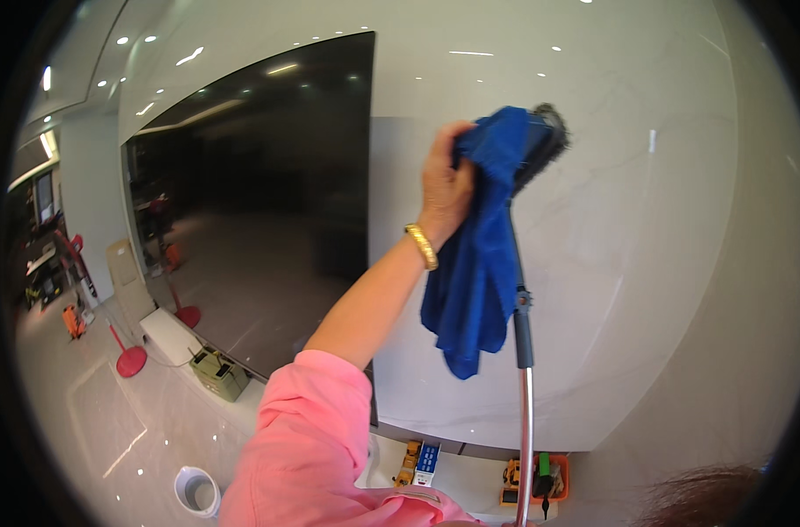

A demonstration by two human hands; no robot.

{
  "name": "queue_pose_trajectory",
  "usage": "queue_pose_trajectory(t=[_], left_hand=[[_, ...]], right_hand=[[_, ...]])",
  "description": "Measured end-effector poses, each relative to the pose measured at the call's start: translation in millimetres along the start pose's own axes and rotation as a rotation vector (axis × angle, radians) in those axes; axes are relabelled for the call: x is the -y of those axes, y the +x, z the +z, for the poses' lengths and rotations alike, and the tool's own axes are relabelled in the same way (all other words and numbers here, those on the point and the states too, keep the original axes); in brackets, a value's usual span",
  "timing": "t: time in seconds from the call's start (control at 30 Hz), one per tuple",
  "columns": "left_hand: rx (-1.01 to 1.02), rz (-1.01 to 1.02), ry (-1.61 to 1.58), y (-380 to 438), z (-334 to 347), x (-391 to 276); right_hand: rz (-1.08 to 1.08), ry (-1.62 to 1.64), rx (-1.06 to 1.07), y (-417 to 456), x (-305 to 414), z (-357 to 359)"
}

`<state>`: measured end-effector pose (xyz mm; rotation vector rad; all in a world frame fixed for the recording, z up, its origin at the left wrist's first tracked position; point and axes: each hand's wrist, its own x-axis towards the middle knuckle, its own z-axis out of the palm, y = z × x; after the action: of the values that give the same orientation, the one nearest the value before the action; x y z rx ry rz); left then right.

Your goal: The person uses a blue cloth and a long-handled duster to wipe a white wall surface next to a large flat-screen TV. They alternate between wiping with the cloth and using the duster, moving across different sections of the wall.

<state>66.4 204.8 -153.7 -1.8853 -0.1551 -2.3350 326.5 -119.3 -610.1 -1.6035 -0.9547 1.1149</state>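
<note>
My left hand (447, 178) grips a blue cloth (479, 257), which hangs down in loose folds. The cloth is pressed around one side of a dark brush head (543, 148) with bristles along its edge. From the head a pole (526, 421) runs down, with a grey joint near its top and a shiny metal shaft below. A pale glossy wall panel (611, 277) lies behind the brush head. My right hand is out of view; the pole's lower end leaves the picture at the bottom edge.
A large black television screen (262, 217) covers the wall at left. Below stand toy trucks (426, 464), an orange bin (559, 475) with items in it, and a green box (219, 374). A white bucket (198, 491) and a red round-based stand (131, 361) are on the tiled floor.
</note>
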Motion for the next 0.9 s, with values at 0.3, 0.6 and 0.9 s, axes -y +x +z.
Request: queue_pose_trajectory(t=[0.3, 0.6, 0.9], left_hand=[[-0.114, -0.220, -1.063, 57, -32, 31], [0.089, 0.126, -0.108, 25, 13, -17], [0.205, -0.048, 0.075, -21, 11, 26]], right_hand=[[0.018, -0.005, 0.050, -8, 11, -1], [0.029, -0.044, 0.071, -10, 10, 7], [0.049, -0.038, 0.096, -18, -3, 5]])
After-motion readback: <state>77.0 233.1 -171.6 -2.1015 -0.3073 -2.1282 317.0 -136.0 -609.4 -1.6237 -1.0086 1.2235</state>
